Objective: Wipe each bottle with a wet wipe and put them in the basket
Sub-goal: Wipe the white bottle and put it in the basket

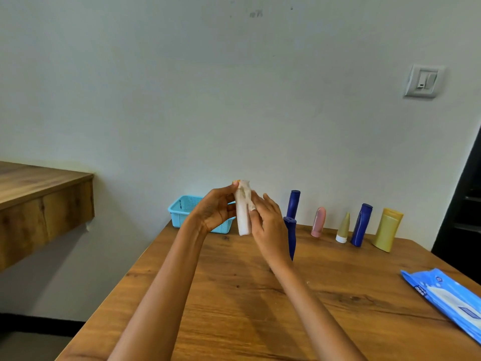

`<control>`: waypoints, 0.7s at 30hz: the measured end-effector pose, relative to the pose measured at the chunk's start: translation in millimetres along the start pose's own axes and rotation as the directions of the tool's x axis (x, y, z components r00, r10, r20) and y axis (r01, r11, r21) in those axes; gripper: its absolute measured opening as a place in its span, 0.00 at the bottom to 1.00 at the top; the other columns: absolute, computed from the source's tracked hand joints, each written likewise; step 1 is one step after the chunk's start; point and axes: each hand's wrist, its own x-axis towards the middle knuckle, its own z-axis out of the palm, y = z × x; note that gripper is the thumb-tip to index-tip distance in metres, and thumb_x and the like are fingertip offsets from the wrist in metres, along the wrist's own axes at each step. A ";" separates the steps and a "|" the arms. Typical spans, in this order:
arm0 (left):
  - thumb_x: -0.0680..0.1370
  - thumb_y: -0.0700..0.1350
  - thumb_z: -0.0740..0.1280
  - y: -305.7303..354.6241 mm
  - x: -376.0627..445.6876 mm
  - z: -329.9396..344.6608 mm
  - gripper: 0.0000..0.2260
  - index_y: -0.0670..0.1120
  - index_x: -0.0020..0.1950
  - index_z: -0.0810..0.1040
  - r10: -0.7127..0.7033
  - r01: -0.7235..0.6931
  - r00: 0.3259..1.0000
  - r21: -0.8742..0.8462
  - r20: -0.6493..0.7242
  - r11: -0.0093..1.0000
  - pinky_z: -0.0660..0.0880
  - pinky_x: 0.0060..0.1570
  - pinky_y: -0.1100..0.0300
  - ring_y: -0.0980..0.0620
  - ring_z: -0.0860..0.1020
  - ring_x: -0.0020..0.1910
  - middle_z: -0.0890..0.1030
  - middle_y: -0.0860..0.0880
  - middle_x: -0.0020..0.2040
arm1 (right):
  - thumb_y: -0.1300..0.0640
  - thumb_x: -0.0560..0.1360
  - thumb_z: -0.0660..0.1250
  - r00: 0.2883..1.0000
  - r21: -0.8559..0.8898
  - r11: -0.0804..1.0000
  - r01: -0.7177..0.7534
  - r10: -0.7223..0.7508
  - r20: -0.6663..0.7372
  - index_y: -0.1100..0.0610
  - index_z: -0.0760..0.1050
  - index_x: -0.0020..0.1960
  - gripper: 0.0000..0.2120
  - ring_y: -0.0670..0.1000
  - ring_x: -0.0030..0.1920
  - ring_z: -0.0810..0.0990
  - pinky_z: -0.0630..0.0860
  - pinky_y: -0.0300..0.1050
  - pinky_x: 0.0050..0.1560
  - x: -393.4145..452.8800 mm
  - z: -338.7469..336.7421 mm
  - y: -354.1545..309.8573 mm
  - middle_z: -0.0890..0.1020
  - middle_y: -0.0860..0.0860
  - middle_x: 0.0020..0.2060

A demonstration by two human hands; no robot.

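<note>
A white bottle (243,220) is upright in the air above the table, and my left hand (214,212) grips it from the left. My right hand (268,222) presses a white wet wipe (247,192) against the bottle's right side and top. An orange cap edge shows at the bottle's top. The light blue basket (182,211) stands on the table's far left corner, behind my left hand. On the table to the right stand a dark blue bottle (293,204), another dark blue bottle (291,237), a pink bottle (318,222), a small olive tube (343,228), a third dark blue bottle (361,225) and a yellow bottle (387,229).
A blue wet wipe pack (446,298) lies at the wooden table's (234,308) right edge. A wooden shelf (39,194) juts from the wall on the left. A light switch (424,80) is on the wall; a dark doorway is far right.
</note>
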 end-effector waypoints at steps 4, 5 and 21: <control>0.79 0.44 0.62 -1.8 -0.3 8.0 0.09 0.42 0.50 0.79 0.019 -0.019 1.000 0.014 0.010 1.000 0.77 0.50 0.54 0.48 0.79 0.44 0.80 0.44 0.44 | 0.54 0.82 0.53 0.999 0.100 0.994 -0.034 0.032 0.025 0.52 0.60 0.74 0.20 0.49 0.74 0.58 0.66 0.47 0.68 15.8 -0.4 -19.6 0.68 0.51 0.71; 0.79 0.44 0.61 -0.4 0.3 8.5 0.09 0.41 0.50 0.79 0.035 -0.035 0.999 -0.001 0.003 0.999 0.78 0.46 0.56 0.49 0.79 0.42 0.80 0.45 0.43 | 0.52 0.82 0.52 0.999 0.098 0.995 0.018 -0.021 0.030 0.52 0.59 0.74 0.21 0.48 0.74 0.57 0.63 0.47 0.70 14.0 0.1 -24.0 0.66 0.50 0.72; 0.77 0.47 0.63 6.0 -2.9 0.4 0.17 0.38 0.62 0.75 0.077 -0.071 0.996 -0.125 0.047 0.990 0.74 0.58 0.51 0.44 0.78 0.54 0.81 0.41 0.55 | 0.44 0.81 0.44 0.953 -0.034 0.961 0.275 -0.267 0.141 0.49 0.52 0.75 0.23 0.44 0.76 0.49 0.51 0.51 0.75 -16.4 1.7 -4.6 0.56 0.45 0.75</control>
